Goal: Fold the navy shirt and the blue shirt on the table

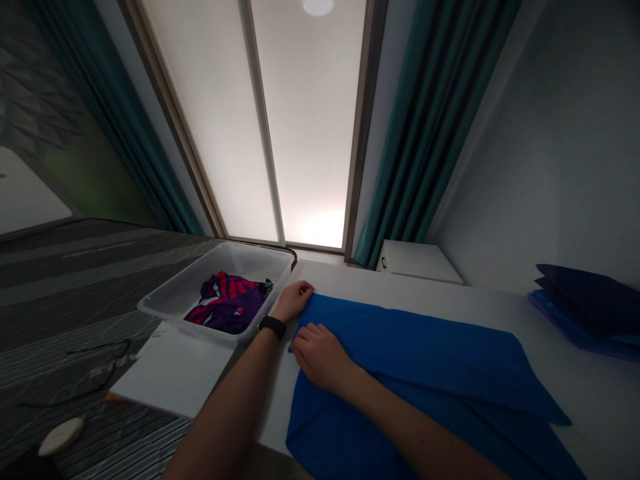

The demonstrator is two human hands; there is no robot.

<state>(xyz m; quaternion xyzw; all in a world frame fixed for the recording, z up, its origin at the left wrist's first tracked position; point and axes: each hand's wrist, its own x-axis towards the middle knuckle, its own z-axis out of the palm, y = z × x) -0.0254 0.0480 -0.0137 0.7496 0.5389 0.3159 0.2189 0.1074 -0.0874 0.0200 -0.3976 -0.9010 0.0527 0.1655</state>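
Note:
A blue garment (410, 340), partly folded over, lies across the white table in front of me. My left hand (294, 300), with a black watch on the wrist, pinches the garment's far left corner. Nearer to me, my right hand (320, 357) rests on the left edge of the same garment with its fingers curled closed around the fabric. The fingertips of the right hand are partly hidden. The garment's near part spreads under my right forearm and out of view at the bottom.
Left of the table stands a clear plastic bin (170, 313) holding a purple and red garment (230, 303). A stack of dark blue folded clothes (590, 307) lies at the table's right end. Behind are a white cabinet (420, 260) and teal curtains (430, 133).

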